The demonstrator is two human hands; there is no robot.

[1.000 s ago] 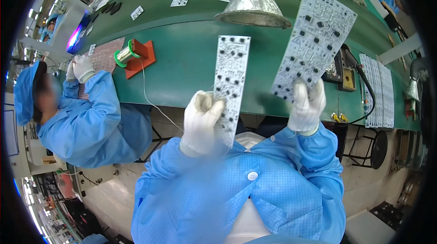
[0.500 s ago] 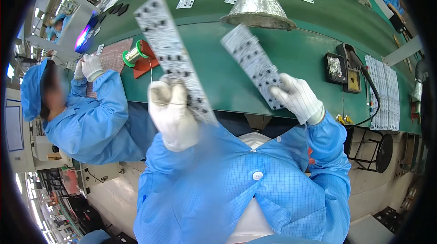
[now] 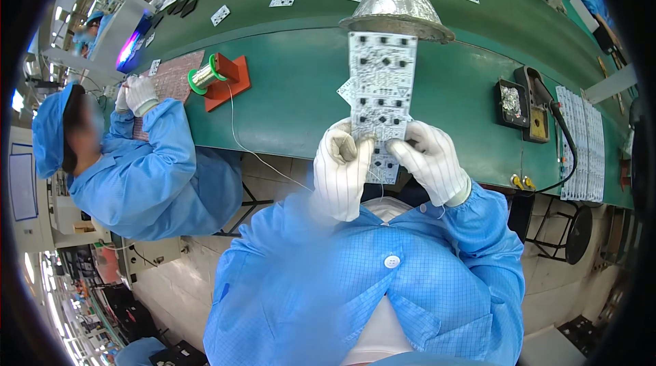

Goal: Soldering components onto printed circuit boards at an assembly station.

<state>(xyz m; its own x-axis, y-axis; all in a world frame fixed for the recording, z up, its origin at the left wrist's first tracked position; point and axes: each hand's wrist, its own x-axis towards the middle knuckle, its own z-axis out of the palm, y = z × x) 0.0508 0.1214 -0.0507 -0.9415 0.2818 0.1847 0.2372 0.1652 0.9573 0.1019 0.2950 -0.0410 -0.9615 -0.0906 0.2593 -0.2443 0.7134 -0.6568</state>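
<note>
A: Gripping status, both hands?

B: Left hand (image 3: 342, 171) and right hand (image 3: 430, 161), both gloved, are closed on the lower end of a white board (image 3: 380, 93). Fingers pinch its edges from either side.

A: Board position?

B: Upright, extending above the grip, over the green bench (image 3: 294, 86). A second board edge (image 3: 345, 89) shows behind it, at its left side.

A: Surroundings?

B: Foil hood (image 3: 396, 1) beyond the board top. Solder spool (image 3: 205, 76) well left of the grip; iron stand (image 3: 536, 103) right. A co-worker (image 3: 137, 154) sits far left.
</note>
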